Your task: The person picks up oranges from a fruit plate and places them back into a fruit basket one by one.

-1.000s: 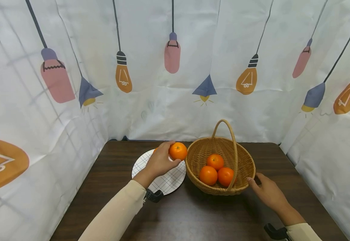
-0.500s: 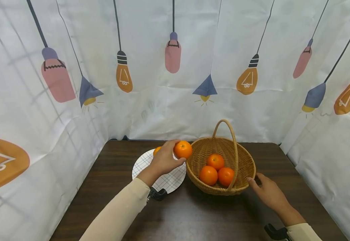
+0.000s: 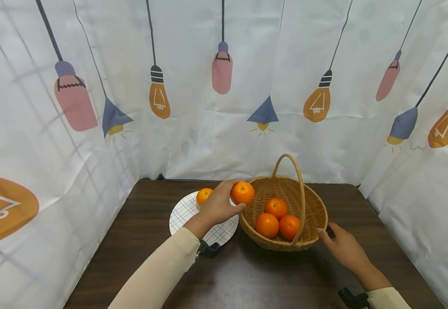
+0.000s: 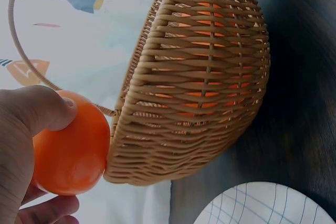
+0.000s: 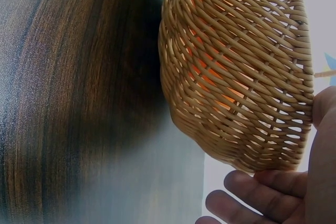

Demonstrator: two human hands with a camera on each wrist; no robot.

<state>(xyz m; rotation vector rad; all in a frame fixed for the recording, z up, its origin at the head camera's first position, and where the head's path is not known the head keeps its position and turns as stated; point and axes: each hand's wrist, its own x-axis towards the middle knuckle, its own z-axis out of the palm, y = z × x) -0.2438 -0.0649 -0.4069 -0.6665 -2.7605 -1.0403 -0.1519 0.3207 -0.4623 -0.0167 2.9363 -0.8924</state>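
Note:
My left hand holds an orange between thumb and fingers, above the left rim of a wicker basket. In the left wrist view this orange appears right beside the basket's rim. Three more oranges lie inside the basket, below its arched handle. My right hand grips the basket's right rim, thumb at the edge and fingers against the outer side. Behind my left hand, another orange sits on a white checked plate, partly hidden by the hand and forearm.
A dark wood-grain table carries the plate and basket. White curtains printed with lamps and bulbs enclose its back and sides. The basket handle arches above the rim.
My left hand has moved right with its orange, from over the plate to the basket's left rim. More of the orange on the plate shows. My right hand stays put.

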